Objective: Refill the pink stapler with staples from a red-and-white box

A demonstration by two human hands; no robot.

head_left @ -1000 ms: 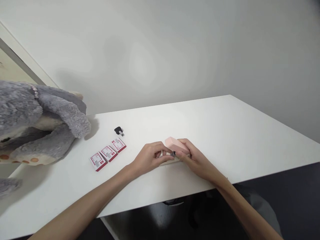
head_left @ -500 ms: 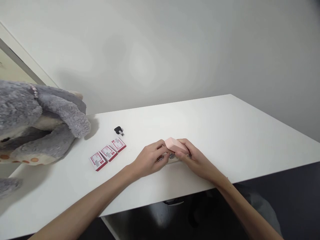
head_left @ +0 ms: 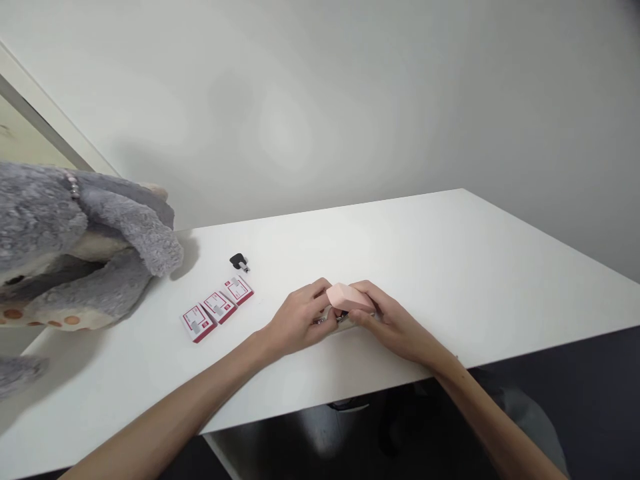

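Near the front edge of the tabletop, left hand and right hand are both curled around a small pink stapler, rounded, with a bit of metal underneath. Loads of bare room rightward. Toward the left edge: three red-white boxes, print too tiny to read, then a grey plush.

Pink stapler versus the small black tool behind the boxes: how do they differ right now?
The pink stapler is clasped by the left hand and right hand; the black tool lies untouched. The pink stapler is clearly bigger and pale pink; the black tool is small, dark, with a silvery tip. Both rest on the white table.
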